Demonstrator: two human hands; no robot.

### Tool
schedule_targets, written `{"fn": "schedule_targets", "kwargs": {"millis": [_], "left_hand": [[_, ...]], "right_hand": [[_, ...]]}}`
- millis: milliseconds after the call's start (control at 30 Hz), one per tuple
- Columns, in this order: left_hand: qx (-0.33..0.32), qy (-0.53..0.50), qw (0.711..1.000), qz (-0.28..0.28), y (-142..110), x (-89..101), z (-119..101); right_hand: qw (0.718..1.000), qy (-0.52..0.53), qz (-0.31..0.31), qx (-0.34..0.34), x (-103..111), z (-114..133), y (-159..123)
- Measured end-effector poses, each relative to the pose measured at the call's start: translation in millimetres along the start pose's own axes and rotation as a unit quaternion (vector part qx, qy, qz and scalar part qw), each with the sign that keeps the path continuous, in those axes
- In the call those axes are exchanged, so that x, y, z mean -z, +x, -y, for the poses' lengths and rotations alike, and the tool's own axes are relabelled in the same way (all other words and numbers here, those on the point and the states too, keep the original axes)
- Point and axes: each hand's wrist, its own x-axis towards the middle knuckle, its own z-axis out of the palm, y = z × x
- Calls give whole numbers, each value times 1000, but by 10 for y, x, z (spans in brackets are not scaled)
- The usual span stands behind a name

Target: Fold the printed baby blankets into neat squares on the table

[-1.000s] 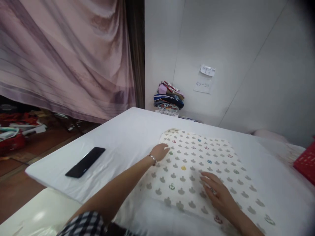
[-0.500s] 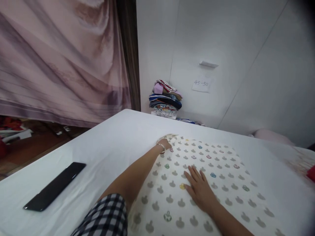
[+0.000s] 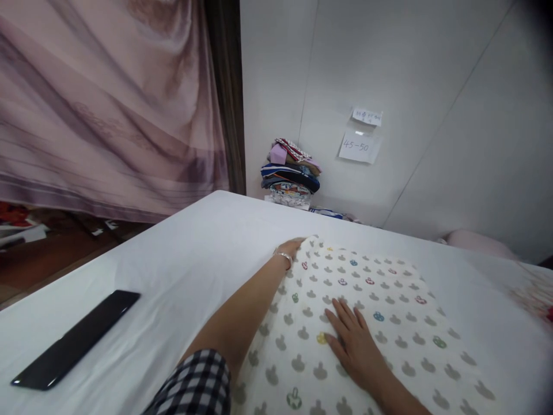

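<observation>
A cream cloth [image 3: 319, 311] printed with grey and coloured bunny-like shapes lies spread over the white-covered table. At its far left corner, my left hand [image 3: 292, 249] grips the edge, the fingertips partly hidden by the fabric. A silver bracelet [image 3: 284, 257] circles that wrist. My right hand [image 3: 356, 346] rests flat near the middle of the cloth with its fingers spread, pressing on it and holding nothing.
A long black glossy object [image 3: 78, 340] lies on the white table cover [image 3: 173, 253] to the left. Folded clothes [image 3: 290, 173] are stacked beyond the far edge, by a wall with paper labels [image 3: 359, 147]. A pink curtain [image 3: 112, 104] hangs at left.
My left hand has shifted slightly at the far left corner, where the folded-up edge now lies straighter. My right hand stays flat on the cloth. The view has shifted slightly.
</observation>
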Motion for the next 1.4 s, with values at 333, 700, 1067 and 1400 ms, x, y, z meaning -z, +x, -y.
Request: {"fn": "schedule_targets", "kwargs": {"millis": [333,700,1067,1400], "left_hand": [[15,80,988,-128,-16,150,210],[-175,113,973,-95,-68,40,129],[-396,227,883,112,-491,-9,321],[-178,334,925,-33,-112,256,84]], "right_hand": [[1000,-12,3,2,-7,-7,-5],[996,92,3,-17,-14,-69,-6],[716,630,-18,-299,426,-102,1429],[725,580,-36,-370,273,-35,1878]]}}
